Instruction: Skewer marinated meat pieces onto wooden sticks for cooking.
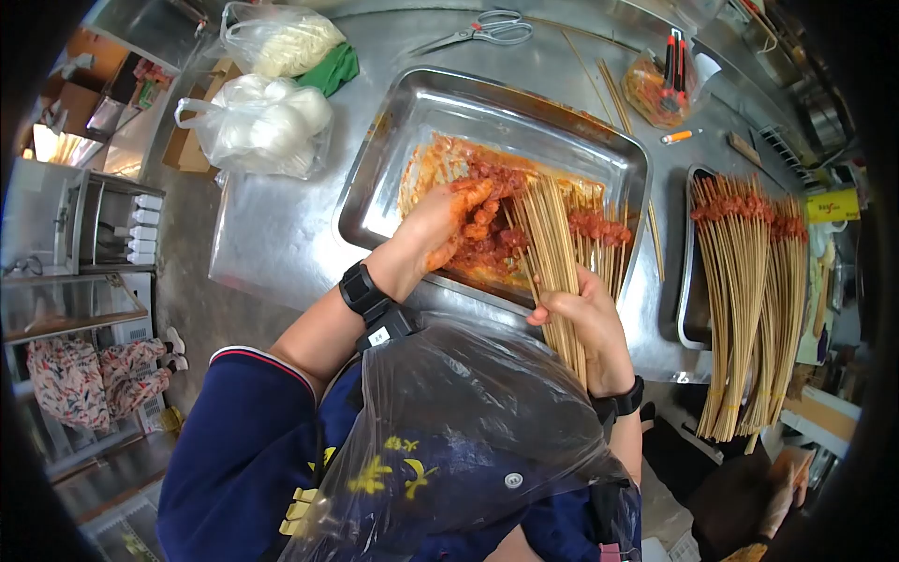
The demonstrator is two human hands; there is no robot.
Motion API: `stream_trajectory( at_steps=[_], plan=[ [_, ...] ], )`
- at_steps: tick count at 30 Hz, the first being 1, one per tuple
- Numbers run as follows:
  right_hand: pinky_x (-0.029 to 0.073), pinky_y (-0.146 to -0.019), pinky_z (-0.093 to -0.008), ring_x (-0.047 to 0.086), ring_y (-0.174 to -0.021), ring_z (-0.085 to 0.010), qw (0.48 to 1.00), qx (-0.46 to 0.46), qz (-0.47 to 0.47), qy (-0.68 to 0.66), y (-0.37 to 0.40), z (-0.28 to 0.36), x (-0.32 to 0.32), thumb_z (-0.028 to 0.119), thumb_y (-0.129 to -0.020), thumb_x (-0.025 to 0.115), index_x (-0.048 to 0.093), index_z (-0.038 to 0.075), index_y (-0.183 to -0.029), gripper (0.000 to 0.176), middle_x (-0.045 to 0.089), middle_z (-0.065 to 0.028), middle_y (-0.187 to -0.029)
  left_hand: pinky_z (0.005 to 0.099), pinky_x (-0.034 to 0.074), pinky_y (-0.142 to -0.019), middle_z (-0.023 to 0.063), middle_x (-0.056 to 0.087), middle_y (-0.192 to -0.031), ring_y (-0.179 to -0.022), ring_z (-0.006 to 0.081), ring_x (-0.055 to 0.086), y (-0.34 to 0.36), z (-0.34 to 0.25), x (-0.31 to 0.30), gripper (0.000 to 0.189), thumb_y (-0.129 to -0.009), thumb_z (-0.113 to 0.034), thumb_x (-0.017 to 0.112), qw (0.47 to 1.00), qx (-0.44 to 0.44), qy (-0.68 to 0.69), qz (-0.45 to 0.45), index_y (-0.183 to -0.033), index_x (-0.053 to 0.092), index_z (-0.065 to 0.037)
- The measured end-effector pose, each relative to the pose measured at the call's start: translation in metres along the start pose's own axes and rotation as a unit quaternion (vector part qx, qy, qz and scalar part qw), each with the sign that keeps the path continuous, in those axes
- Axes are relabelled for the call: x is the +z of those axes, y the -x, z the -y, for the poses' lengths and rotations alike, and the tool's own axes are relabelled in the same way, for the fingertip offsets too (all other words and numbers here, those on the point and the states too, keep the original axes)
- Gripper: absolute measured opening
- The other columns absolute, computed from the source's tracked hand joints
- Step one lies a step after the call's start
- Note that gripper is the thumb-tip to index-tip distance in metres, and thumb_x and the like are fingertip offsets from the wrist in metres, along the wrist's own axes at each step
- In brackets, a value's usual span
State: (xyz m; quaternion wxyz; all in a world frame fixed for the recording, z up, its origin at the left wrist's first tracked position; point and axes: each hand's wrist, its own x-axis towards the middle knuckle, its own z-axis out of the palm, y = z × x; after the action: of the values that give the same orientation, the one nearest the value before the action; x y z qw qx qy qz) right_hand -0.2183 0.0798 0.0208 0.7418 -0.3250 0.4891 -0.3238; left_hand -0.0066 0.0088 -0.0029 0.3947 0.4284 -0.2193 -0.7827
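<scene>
A metal table (253, 234) carries a large rectangular metal tray (506, 126), its floor smeared with orange-red marinade. Red meat pieces (482, 251) lie heaped around its middle, and finished skewers (604, 234) lie along its right side, meat toward the far side. A smaller metal tray (691, 304) to the right holds skewer bunches (730, 281), red meat at their far ends, bare sticks reaching out over the near rim. Beyond the large tray's left side, one clear plastic bag (267, 126) contains white rounded items; another (286, 42) contains pale strands. A smaller bag (655, 89) with orange contents sits beyond the right corner.

The bundle of sticks (548, 244) is in the right hand (582, 314), whose fingers and thumb close around its lower part. Most of the bundle extends beyond this grip, over the meat; the near ends show on the wrist side. The left hand (461, 220), coated in red marinade, is at the meat just left of the bundle, fingers curled; whether they pinch a piece, I cannot tell.

The bundle's long axis runs away from the person and slightly left, crossing the large tray's near rim, with its far ends beside the meat.
</scene>
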Motion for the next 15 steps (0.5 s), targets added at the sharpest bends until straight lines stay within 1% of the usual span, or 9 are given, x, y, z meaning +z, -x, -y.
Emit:
stream_trajectory(
  at_steps=[2,5,8,11,14,15],
  plan=[
    [0.052,-0.060,-0.0275,0.059,-0.059,-0.0121,1.000,0.012,-0.012,-0.005,0.002,0.005,0.003,0.001,-0.072,0.055,0.052,-0.004,-0.097,0.025,0.057,-0.0058,-0.075,0.0196,0.042,-0.050,0.0010,0.055,-0.074,-0.060,0.0079,0.051,0.001,-0.003,0.005,0.019,-0.091,-0.021,0.050,1.000,-0.009,0.024,-0.004,-0.093,0.056,-0.003],
    [0.052,-0.057,-0.0261,0.059,-0.057,-0.0124,1.000,0.011,-0.003,0.012,0.000,0.003,0.000,0.001,-0.072,0.058,0.052,-0.003,-0.095,0.024,0.057,-0.0062,-0.074,0.0190,0.041,-0.049,0.0003,0.055,-0.072,-0.057,0.0075,0.049,-0.002,-0.004,0.005,0.021,-0.092,-0.021,0.049,0.999,-0.013,0.044,0.004,-0.096,0.057,-0.003],
    [0.052,-0.057,-0.0252,0.060,-0.058,-0.0126,1.000,0.019,0.002,0.020,0.000,0.005,0.001,0.001,-0.073,0.060,0.052,-0.002,-0.094,0.023,0.058,-0.0064,-0.075,0.0188,0.040,-0.049,-0.0006,0.053,-0.070,-0.057,0.0067,0.048,0.006,-0.011,0.020,0.024,-0.092,-0.023,0.049,0.998,-0.026,0.061,-0.019,-0.099,0.057,-0.002],
    [0.053,-0.058,-0.0258,0.061,-0.060,-0.0131,0.999,0.026,-0.017,0.008,0.002,0.010,0.006,0.002,-0.074,0.061,0.052,-0.003,-0.096,0.024,0.058,-0.0064,-0.076,0.0195,0.040,-0.046,-0.0002,0.055,-0.070,-0.057,0.0083,0.049,-0.010,-0.006,0.001,0.023,-0.092,-0.021,0.048,0.997,-0.030,0.049,0.051,-0.097,0.061,-0.002],
    [0.054,-0.060,-0.0262,0.061,-0.059,-0.0130,0.999,0.017,-0.047,-0.014,0.001,0.006,0.007,0.004,-0.074,0.060,0.052,-0.004,-0.097,0.025,0.058,-0.0062,-0.076,0.0192,0.040,-0.045,-0.0012,0.053,-0.068,-0.056,0.0081,0.049,-0.010,-0.003,0.005,0.024,-0.092,-0.021,0.047,0.999,-0.030,0.036,0.009,-0.097,0.061,-0.002],
    [0.054,-0.060,-0.0262,0.061,-0.059,-0.0129,0.999,0.013,-0.041,-0.025,0.001,0.005,0.005,0.004,-0.074,0.060,0.052,-0.004,-0.097,0.026,0.058,-0.0061,-0.076,0.0194,0.040,-0.045,-0.0012,0.053,-0.068,-0.055,0.0081,0.049,-0.012,-0.001,0.004,0.024,-0.092,-0.021,0.047,0.999,-0.029,0.040,0.015,-0.097,0.061,-0.002]
  ],
)
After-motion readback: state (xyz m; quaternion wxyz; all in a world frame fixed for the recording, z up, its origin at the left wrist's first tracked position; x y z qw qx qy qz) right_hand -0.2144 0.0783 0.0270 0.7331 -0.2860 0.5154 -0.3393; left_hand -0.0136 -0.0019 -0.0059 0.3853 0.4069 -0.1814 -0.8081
